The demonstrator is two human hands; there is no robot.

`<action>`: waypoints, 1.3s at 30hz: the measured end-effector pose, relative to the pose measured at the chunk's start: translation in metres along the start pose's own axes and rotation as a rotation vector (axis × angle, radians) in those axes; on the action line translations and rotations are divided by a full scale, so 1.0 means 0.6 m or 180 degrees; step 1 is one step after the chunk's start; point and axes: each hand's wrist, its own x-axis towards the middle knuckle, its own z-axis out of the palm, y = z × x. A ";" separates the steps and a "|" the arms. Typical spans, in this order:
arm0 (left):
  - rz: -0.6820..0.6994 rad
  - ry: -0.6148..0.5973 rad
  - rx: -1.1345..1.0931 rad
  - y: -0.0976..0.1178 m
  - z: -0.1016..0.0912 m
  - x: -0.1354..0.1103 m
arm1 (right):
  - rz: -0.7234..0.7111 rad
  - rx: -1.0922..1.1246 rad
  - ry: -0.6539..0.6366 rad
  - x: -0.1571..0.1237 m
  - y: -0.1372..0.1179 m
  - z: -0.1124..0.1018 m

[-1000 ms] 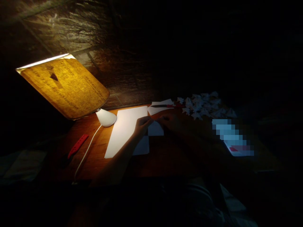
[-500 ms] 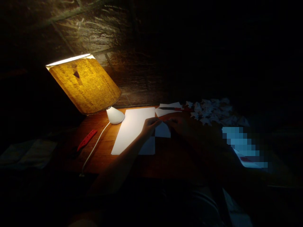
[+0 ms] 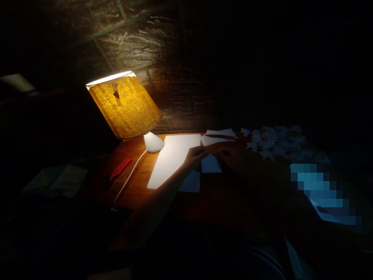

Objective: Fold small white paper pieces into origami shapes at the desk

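Over the wooden desk, a small white piece of paper (image 3: 211,164) is between my hands. My left hand (image 3: 196,154) is closed, its fingertips pinching the paper's upper edge. Close beside it, my right hand (image 3: 227,154) is closed at the same edge; deep shadow hides most of its fingers. Large white paper sheets (image 3: 177,153) lie flat under my left forearm. Behind my hands, smaller white paper (image 3: 210,140) has a knife with a dark blade and red handle (image 3: 230,137) lying across it.
A lit lamp (image 3: 154,143) with a yellow printed shade stands left of the sheets, its white cord running toward the front. A red-handled tool (image 3: 121,167) lies left of the cord. Folded paper shapes (image 3: 274,142) are heaped at the right, near a glowing blurred screen (image 3: 317,184).
The view has turned left, so the lamp, desk and papers appear farther right. Both hands stay together at the small paper, with little visible change in their grip.
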 end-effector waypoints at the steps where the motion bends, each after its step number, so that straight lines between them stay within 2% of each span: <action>1: 0.0004 -0.0040 0.0001 -0.001 0.000 0.000 | -0.0024 -0.0016 -0.0026 0.000 0.000 0.000; 7: -0.0008 -0.0127 -0.0106 0.008 -0.002 -0.001 | -0.0165 -0.0111 -0.0248 -0.001 0.002 0.007; 12: -0.0108 -0.0101 -0.0023 0.011 -0.003 -0.002 | -0.0121 0.0005 -0.0082 -0.001 0.003 0.012; 20: -0.0234 0.0310 -0.0222 0.001 -0.002 0.000 | 0.0033 0.0286 0.0108 -0.003 -0.006 0.006; 26: -0.0163 0.0228 -0.0248 -0.001 -0.005 0.001 | -0.0007 0.0271 0.0003 -0.003 -0.005 0.010; 33: -0.0077 0.0074 0.0164 0.002 -0.001 -0.002 | 0.0013 0.0142 -0.0082 -0.003 0.000 0.014; 39: -0.0218 0.0263 -0.0161 0.009 0.001 -0.004 | 0.0177 0.0293 -0.0071 -0.006 -0.010 0.008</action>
